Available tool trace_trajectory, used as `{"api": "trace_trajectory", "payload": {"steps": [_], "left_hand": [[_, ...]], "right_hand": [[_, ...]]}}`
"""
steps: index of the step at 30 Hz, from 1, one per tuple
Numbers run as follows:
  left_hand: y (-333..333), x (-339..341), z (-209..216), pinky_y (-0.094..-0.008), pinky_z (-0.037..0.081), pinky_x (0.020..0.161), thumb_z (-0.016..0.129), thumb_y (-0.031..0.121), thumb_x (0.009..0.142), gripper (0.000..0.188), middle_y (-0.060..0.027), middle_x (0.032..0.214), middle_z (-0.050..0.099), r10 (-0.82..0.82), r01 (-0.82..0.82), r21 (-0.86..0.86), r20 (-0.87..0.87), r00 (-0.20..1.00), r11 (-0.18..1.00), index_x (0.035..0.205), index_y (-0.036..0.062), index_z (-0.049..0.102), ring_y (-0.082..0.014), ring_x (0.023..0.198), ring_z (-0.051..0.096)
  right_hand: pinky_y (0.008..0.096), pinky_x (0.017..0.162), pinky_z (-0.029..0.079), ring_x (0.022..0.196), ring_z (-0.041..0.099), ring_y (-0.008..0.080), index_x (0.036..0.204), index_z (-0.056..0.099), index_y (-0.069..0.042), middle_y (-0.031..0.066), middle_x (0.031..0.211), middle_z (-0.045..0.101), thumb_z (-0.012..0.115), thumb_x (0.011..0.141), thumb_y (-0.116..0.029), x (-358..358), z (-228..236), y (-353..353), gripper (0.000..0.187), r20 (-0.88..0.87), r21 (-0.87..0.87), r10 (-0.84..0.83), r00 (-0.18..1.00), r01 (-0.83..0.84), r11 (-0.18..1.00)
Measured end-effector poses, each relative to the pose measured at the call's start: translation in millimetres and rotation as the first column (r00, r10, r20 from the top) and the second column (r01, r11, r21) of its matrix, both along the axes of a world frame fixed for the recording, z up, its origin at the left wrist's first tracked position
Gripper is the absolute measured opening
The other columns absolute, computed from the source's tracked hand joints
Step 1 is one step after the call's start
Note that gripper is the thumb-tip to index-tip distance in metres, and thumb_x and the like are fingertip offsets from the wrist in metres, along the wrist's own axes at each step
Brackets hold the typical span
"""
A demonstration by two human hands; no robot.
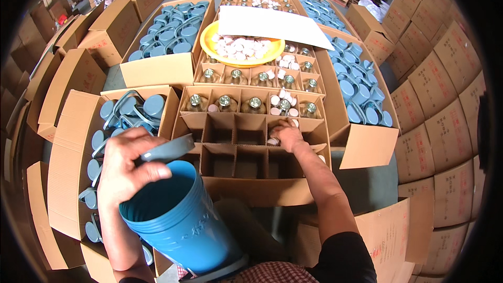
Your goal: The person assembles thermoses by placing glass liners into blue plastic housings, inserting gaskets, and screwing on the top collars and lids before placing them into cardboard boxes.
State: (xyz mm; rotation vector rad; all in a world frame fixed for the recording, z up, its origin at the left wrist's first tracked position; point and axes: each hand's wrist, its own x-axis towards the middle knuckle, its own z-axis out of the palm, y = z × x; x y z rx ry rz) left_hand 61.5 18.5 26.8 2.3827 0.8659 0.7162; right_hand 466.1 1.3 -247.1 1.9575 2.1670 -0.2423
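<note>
Cardboard box (257,191), partitioned into square cells, beneath the right hand (288,135). Blue plastic bucket (191,225), cylindrical, ribbed at the rim, just below the left hand (128,160), whose fingers and thumb pinch a disc-shaped lid (170,148). Glass bottles (254,108) beyond the right hand, which curls among small round caps (273,141); its grip cannot be told.

Bucket (191,233) glossy plastic; divided carton (257,192) matt cardboard.
</note>
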Motion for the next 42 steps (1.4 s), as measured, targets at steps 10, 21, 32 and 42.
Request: {"api": "trace_trajectory", "payload": {"steps": [10, 21, 32, 42], "left_hand": [[20, -8, -23, -0.0369, 0.047, 0.067, 0.083, 0.009, 0.047, 0.045, -0.0130, 0.079, 0.060, 0.136, -0.150, -0.070, -0.170, 0.976, 0.986, 0.088, -0.0004, 0.065, -0.0287, 0.075, 0.059], [54, -11, -45, -0.0363, 0.047, 0.063, 0.082, 0.004, 0.053, 0.036, -0.0111, 0.074, 0.059, 0.153, -0.169, -0.162, -0.104, 0.983, 0.972, 0.085, 0.0020, 0.066, -0.0291, 0.071, 0.059], [93, -49, -71, -0.0382, 0.048, 0.067, 0.079, 0.009, 0.059, 0.028, -0.0114, 0.075, 0.059, 0.149, -0.159, -0.180, -0.065, 0.987, 0.971, 0.082, 0.0030, 0.063, -0.0307, 0.075, 0.059], [108, -54, -85, -0.0317, 0.045, 0.057, 0.077, 0.004, 0.065, 0.019, -0.0096, 0.066, 0.059, 0.440, -0.406, -0.291, 0.057, 0.896, 0.866, 0.074, -0.0001, 0.061, -0.0203, 0.059, 0.055]], "right_hand": [[0.0288, 0.080, 0.046, 0.084, 0.058, 0.0171, 0.095, 0.056, -0.007, 0.0057, 0.084, 0.061, 0.073, 0.069, -0.006, 11, -11, 14, 0.031, -0.932, -0.079, -0.205, 0.299, 0.384, 0.920], [0.0427, 0.077, 0.048, 0.089, 0.060, 0.0331, 0.098, 0.061, -0.009, 0.0153, 0.092, 0.062, 0.069, 0.075, -0.036, -166, 39, 164, 0.036, -0.624, 0.332, -0.055, 0.780, 0.327, 0.885], [0.0457, 0.071, 0.050, 0.083, 0.062, 0.0325, 0.091, 0.062, -0.010, 0.0191, 0.099, 0.056, 0.061, 0.083, -0.040, -217, -56, 255, 0.030, -0.204, 0.439, 0.066, 0.977, 0.031, 0.898], [0.0446, 0.085, 0.048, 0.103, 0.052, 0.0377, 0.110, 0.051, -0.009, 0.0186, 0.108, 0.051, 0.069, 0.072, -0.018, -227, -26, 252, 0.043, -0.301, 0.183, -0.015, 0.953, 0.073, 0.980]]}}
